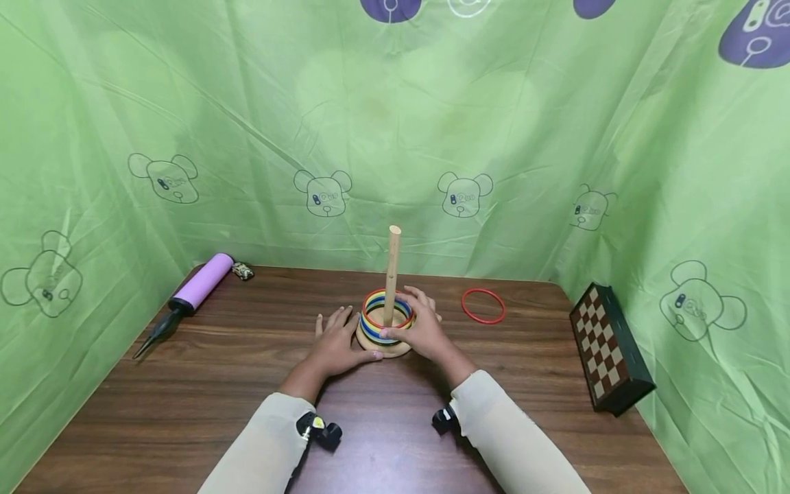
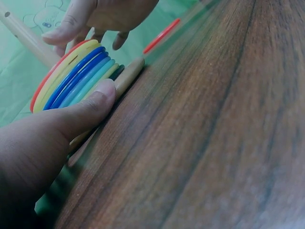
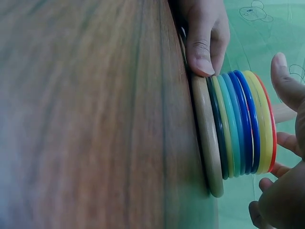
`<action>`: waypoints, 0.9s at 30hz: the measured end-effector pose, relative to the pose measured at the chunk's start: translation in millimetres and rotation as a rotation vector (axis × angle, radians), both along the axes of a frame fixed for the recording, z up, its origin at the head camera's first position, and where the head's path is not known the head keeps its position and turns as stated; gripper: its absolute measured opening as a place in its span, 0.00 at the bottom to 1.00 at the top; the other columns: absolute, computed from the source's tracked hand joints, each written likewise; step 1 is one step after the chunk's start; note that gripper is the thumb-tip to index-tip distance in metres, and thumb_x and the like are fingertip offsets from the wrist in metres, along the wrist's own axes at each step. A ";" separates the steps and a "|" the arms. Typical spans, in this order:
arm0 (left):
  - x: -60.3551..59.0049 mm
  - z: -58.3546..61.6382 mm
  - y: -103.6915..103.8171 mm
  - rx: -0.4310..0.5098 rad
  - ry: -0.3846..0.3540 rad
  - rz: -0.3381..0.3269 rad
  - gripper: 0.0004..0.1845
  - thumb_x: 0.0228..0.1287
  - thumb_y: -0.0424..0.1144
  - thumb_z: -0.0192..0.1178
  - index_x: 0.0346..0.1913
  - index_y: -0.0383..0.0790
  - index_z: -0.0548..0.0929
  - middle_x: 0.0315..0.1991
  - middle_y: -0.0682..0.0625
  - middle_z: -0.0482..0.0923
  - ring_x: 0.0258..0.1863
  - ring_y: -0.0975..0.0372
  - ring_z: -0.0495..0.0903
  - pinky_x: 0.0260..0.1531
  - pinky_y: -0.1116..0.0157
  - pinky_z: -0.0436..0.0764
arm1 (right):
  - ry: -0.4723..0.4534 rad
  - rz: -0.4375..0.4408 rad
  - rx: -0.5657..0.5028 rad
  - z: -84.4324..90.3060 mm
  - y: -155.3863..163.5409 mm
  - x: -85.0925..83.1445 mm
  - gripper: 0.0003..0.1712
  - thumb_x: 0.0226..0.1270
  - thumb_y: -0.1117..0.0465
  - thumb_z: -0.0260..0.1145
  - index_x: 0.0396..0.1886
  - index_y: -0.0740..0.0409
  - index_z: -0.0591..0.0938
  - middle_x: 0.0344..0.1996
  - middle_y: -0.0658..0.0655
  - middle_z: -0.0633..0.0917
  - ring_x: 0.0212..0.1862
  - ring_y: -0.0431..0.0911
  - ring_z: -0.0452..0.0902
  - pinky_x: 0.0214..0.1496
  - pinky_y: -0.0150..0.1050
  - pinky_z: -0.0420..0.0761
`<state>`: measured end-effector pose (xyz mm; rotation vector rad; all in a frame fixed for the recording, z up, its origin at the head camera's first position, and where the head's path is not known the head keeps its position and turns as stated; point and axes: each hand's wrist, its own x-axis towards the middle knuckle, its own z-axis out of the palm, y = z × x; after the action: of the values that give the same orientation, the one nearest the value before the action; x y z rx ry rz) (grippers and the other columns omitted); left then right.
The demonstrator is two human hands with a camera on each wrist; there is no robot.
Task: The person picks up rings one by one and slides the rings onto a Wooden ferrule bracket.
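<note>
A wooden base (image 3: pixel 208 138) with an upright wooden peg (image 1: pixel 392 267) stands on the table. Around the peg are stacked several colored rings (image 3: pixel 236 125), yellow and red (image 1: pixel 370 302) uppermost. My left hand (image 1: pixel 336 346) rests at the base's left front, its thumb (image 2: pixel 102 98) pressing the rim, the other fingers spread. My right hand (image 1: pixel 426 329) is beside the top of the stack, thumb and fingers apart around its right side. In the right wrist view the thumb (image 3: pixel 285 83) stands clear of the red ring; whether the other fingertips touch it, I cannot tell.
A loose red ring (image 1: pixel 483 306) lies to the right of the stack. At the far right stands a checkered game box (image 1: pixel 607 350). A purple hand pump (image 1: pixel 206 281) and a small crumpled packet (image 1: pixel 243 271) lie back left. Green cloth (image 1: pixel 395 137) encloses the table's back and sides.
</note>
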<state>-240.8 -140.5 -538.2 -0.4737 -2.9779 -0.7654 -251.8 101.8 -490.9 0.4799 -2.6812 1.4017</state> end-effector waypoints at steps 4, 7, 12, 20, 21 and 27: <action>0.2 0.6 -0.4 -0.004 -0.003 0.001 0.64 0.57 0.80 0.70 0.85 0.38 0.67 0.87 0.34 0.59 0.89 0.39 0.52 0.82 0.25 0.40 | 0.009 -0.004 0.006 0.3 3.1 0.4 0.48 0.55 0.51 0.90 0.76 0.50 0.80 0.84 0.61 0.67 0.85 0.63 0.52 0.78 0.75 0.51; 0.8 1.6 -0.3 -0.003 -0.006 0.000 0.64 0.57 0.80 0.69 0.85 0.38 0.66 0.87 0.34 0.58 0.89 0.39 0.52 0.82 0.25 0.40 | 0.002 -0.008 0.008 -0.2 5.9 0.1 0.49 0.55 0.51 0.90 0.76 0.50 0.80 0.84 0.61 0.67 0.85 0.62 0.53 0.78 0.76 0.51; 0.9 2.4 0.3 -0.003 0.001 -0.004 0.64 0.56 0.79 0.70 0.85 0.38 0.66 0.86 0.34 0.59 0.89 0.39 0.53 0.82 0.24 0.41 | -0.006 -0.005 0.000 -1.6 13.2 -1.2 0.50 0.56 0.50 0.90 0.77 0.49 0.78 0.84 0.61 0.66 0.85 0.62 0.52 0.78 0.77 0.51; 0.9 3.5 0.2 0.002 -0.009 0.003 0.64 0.56 0.79 0.71 0.85 0.38 0.66 0.87 0.34 0.59 0.89 0.39 0.52 0.82 0.25 0.39 | 0.014 -0.048 -0.027 -7.7 37.0 -5.2 0.49 0.58 0.51 0.89 0.78 0.55 0.77 0.84 0.63 0.66 0.84 0.64 0.52 0.78 0.80 0.47; 0.6 3.0 0.4 -0.002 -0.010 0.003 0.64 0.56 0.79 0.71 0.85 0.38 0.66 0.87 0.34 0.59 0.89 0.39 0.52 0.82 0.25 0.40 | 0.017 -0.054 -0.034 -8.7 40.7 -5.8 0.49 0.58 0.51 0.89 0.78 0.56 0.77 0.83 0.64 0.66 0.83 0.64 0.52 0.78 0.79 0.48; 0.6 2.3 1.4 -0.003 -0.024 0.010 0.65 0.56 0.79 0.71 0.86 0.39 0.65 0.87 0.35 0.57 0.89 0.40 0.51 0.83 0.26 0.39 | 0.007 -0.095 -0.048 -10.2 62.1 -8.3 0.49 0.60 0.49 0.87 0.79 0.57 0.77 0.83 0.62 0.66 0.85 0.63 0.52 0.82 0.74 0.57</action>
<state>-240.2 -139.1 -535.9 -0.4530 -3.0017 -0.7709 -260.2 164.0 -501.1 0.3474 -2.6205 1.4317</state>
